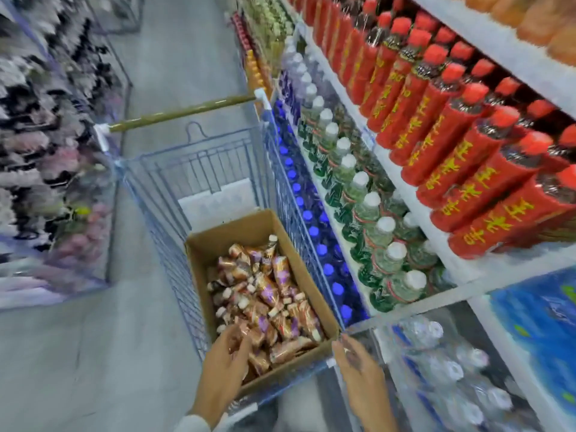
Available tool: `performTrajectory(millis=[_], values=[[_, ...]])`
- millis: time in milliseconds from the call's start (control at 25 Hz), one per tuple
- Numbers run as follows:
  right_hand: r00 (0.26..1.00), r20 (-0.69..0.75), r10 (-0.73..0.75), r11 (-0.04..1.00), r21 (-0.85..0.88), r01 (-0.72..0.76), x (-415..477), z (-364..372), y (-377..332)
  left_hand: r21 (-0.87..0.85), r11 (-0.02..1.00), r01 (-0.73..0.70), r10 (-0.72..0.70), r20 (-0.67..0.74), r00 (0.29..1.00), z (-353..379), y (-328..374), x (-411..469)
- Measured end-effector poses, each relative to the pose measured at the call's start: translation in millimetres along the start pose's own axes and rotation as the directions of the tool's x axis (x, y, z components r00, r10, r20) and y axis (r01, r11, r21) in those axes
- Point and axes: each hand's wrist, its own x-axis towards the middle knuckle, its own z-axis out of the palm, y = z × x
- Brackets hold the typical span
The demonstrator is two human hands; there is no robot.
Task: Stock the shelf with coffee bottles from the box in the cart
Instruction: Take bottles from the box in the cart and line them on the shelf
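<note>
We judge the stocking to be far from done. The cardboard box sits in the wire cart toward 6 o'clock of our view, with a loose heap of coffee bottles covering its floor, all lying on their sides. On the shelf, which runs from 1 o'clock down to 4 o'clock, we see rows of red-capped, white-capped and blue-capped drinks, but nothing that matches the brown-and-purple coffee wrappers, so we cannot point to a single bottle already placed.

The left hand, at 7 o'clock, reaches into the near end of the box with its fingers bent down among the bottles. The blur there is heavy, and we cannot tell whether it has one in its grip. The right hand, at 5 o'clock, hovers just beside the box's near right corner with fingers loosely extended, holding nothing. Picking, carrying and placing all remain.
</note>
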Motion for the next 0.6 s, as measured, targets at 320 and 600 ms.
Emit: performTrajectory(millis=[320, 600], values=[[0.977, 0.149, 0.154, 0.961, -0.251, -0.114, 27, 40, -12, -0.06, 0.952, 0.301, -0.303, -0.012, 0.953, 20, -35, 82], [0.963, 0.145, 0.226, 0.95, -0.253, -0.184, 46, 55, -12, -0.174, 0.677, 0.715, -0.729, -0.02, 0.685, 56, -51, 149]])
